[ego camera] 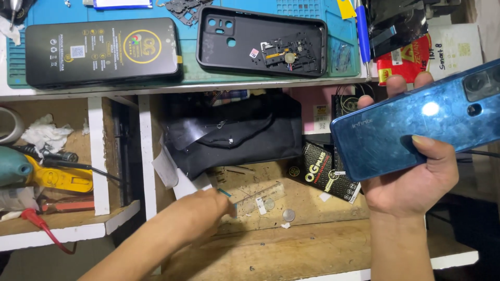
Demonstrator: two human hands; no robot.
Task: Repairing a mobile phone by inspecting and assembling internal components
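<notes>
Right hand [416,177] clamped on blue phone [416,125], back cover up; left hand [205,211] pinched on clear plastic strip [255,200] just beyond fingertips, low on wooden shelf [291,244]. Picking-up step; next calls for lifting strip cleanly toward phone

So the count: two hands, the left hand [205,208] and right hand [411,179]. One blue phone [416,125], one black screen panel [101,51], one black phone case [260,41], one black cloth bag [234,130], one yellow tool [57,177], one blue pen [363,31].
</notes>
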